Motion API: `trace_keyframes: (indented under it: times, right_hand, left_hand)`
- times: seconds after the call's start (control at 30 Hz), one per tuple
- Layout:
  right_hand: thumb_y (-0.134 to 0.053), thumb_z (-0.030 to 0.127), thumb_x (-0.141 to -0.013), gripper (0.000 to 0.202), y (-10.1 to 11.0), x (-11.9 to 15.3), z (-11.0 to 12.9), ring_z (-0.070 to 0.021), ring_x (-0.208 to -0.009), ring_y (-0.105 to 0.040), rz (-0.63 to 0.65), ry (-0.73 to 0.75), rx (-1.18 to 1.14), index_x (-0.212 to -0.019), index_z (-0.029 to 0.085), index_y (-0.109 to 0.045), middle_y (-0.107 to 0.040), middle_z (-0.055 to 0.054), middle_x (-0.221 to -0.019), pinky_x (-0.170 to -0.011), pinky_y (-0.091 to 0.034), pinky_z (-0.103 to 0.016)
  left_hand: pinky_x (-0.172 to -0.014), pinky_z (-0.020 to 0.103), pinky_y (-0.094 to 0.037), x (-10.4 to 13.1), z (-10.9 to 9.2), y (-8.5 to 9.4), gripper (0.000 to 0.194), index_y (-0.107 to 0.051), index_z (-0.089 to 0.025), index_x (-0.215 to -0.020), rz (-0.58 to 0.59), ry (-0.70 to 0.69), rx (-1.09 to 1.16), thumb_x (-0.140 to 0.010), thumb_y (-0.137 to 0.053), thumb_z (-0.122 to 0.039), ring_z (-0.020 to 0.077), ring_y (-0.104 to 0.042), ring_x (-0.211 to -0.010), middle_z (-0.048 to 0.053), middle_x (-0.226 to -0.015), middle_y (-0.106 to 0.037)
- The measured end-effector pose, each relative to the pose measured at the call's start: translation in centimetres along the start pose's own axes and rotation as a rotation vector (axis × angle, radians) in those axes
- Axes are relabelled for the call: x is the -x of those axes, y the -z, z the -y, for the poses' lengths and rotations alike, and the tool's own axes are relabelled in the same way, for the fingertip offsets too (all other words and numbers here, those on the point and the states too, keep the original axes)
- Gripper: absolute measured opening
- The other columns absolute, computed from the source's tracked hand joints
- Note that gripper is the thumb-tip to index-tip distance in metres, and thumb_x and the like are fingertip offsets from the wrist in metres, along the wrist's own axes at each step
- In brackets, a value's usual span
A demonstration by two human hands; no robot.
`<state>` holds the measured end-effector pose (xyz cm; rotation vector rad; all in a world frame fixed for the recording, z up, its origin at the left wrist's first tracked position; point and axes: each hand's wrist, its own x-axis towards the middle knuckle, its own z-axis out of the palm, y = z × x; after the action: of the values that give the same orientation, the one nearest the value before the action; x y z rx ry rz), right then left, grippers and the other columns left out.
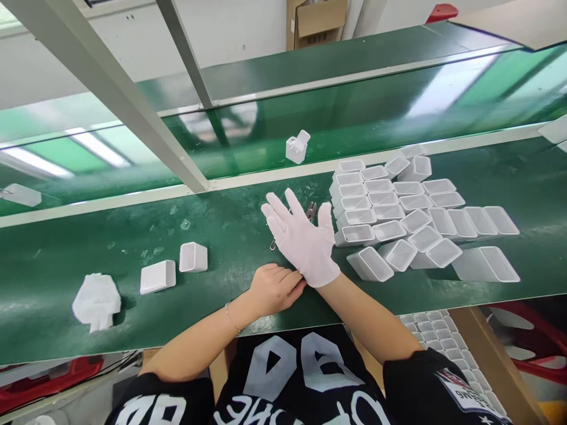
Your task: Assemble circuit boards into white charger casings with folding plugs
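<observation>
My right hand (301, 239) wears a white cloth glove (324, 273), its fingers stretched out and apart with nothing in them. At the wrist of that hand, my bare left hand (275, 288) has its fingers closed on the glove's cuff. Partly hidden behind the gloved hand lies a small metal hand tool (311, 211) that looks like pliers or nippers. Another white glove (96, 302) lies flat at the left of the green bench.
Several translucent white plastic boxes (390, 209) stand grouped on the right of the green bench (230, 224). Two similar boxes, one lying (158, 277) and one tilted (194, 258), are at left. A small white part (296, 147) sits beyond the rail. Below right, a carton (491, 366) holds more boxes.
</observation>
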<state>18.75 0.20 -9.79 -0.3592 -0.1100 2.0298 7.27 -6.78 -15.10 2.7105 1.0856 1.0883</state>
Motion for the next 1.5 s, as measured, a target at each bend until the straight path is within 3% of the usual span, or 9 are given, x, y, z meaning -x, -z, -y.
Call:
trace_keyframes:
  times: [0.17, 0.33, 0.57, 0.83, 1.1, 1.27, 1.5]
  right_hand:
    - [-0.018, 0.078, -0.097, 0.080, 0.1, -0.1, -0.2, -0.0194, -0.130, -0.060, -0.003, -0.002, 0.058, -0.163, 0.033, -0.023, -0.046, -0.006, -0.161, -0.120, -0.038, -0.038]
    - [-0.018, 0.073, -0.098, 0.077, 0.5, 0.0, -0.3, -0.0201, -0.125, -0.063, 0.064, -0.048, 0.174, -0.161, 0.030, -0.026, -0.055, -0.009, -0.153, -0.118, -0.039, -0.043]
    - [-0.020, 0.072, -0.097, 0.071, 0.8, 0.4, -0.7, -0.0218, -0.115, -0.067, 0.130, -0.140, 0.247, -0.143, 0.027, -0.051, -0.063, -0.009, -0.143, -0.111, -0.045, -0.046]
    - [-0.023, 0.060, -0.103, 0.061, 1.1, 0.4, -0.9, -0.0191, -0.099, -0.072, 0.189, -0.126, 0.223, -0.117, 0.024, -0.071, -0.074, -0.007, -0.123, -0.097, -0.052, -0.040]
    - [-0.034, 0.061, -0.100, 0.057, 1.4, 0.4, -1.0, -0.0194, -0.093, -0.073, 0.239, -0.108, 0.214, -0.110, 0.022, -0.074, -0.077, -0.008, -0.116, -0.092, -0.055, -0.038]
    - [-0.033, 0.063, -0.098, 0.058, 1.5, 0.1, -1.1, -0.0200, -0.089, -0.071, 0.148, -0.119, 0.248, -0.108, 0.021, -0.072, -0.076, -0.010, -0.115, -0.091, -0.054, -0.041]
    - [-0.031, 0.061, -0.099, 0.057, 1.2, 0.3, -1.1, -0.0198, -0.091, -0.070, 0.129, -0.132, 0.272, -0.108, 0.021, -0.070, -0.075, -0.009, -0.116, -0.096, -0.052, -0.042]
  left_hand:
    - [-0.051, 0.027, -0.031, -0.1, 0.0, -0.1, 0.033, -0.057, -0.018, -0.069, 0.006, -0.006, -0.013, -0.100, -0.046, -0.015, 0.0094, -0.047, -0.049, -0.003, -0.055, -0.057]
    - [-0.053, 0.027, -0.031, -0.4, 0.0, 0.2, 0.032, -0.055, -0.018, -0.069, 0.003, -0.072, 0.008, -0.098, -0.043, -0.013, 0.0103, -0.044, -0.050, -0.003, -0.054, -0.052]
    - [-0.054, 0.027, -0.033, -0.4, 0.1, 0.8, 0.026, -0.059, -0.018, -0.076, 0.009, -0.194, 0.066, -0.097, -0.045, -0.014, 0.0099, -0.042, -0.050, -0.004, -0.056, -0.053]
    - [-0.051, 0.028, -0.033, -0.3, 0.2, 1.1, 0.021, -0.060, -0.017, -0.081, -0.027, -0.147, 0.105, -0.096, -0.046, -0.014, 0.0101, -0.044, -0.049, -0.004, -0.057, -0.055]
    - [-0.053, 0.026, -0.038, -0.6, 0.5, 1.1, 0.020, -0.060, -0.018, -0.083, -0.055, -0.128, 0.107, -0.097, -0.046, -0.014, 0.0101, -0.049, -0.051, -0.003, -0.059, -0.060]
    - [-0.051, 0.027, -0.036, -0.8, 0.6, 1.2, 0.021, -0.060, -0.017, -0.082, -0.054, -0.128, 0.109, -0.096, -0.045, -0.012, 0.0106, -0.046, -0.049, -0.004, -0.057, -0.057]
    - [-0.051, 0.027, -0.037, -0.7, 0.6, 1.2, 0.020, -0.061, -0.018, -0.082, -0.032, -0.124, 0.122, -0.095, -0.046, -0.013, 0.0107, -0.048, -0.050, -0.003, -0.058, -0.059]
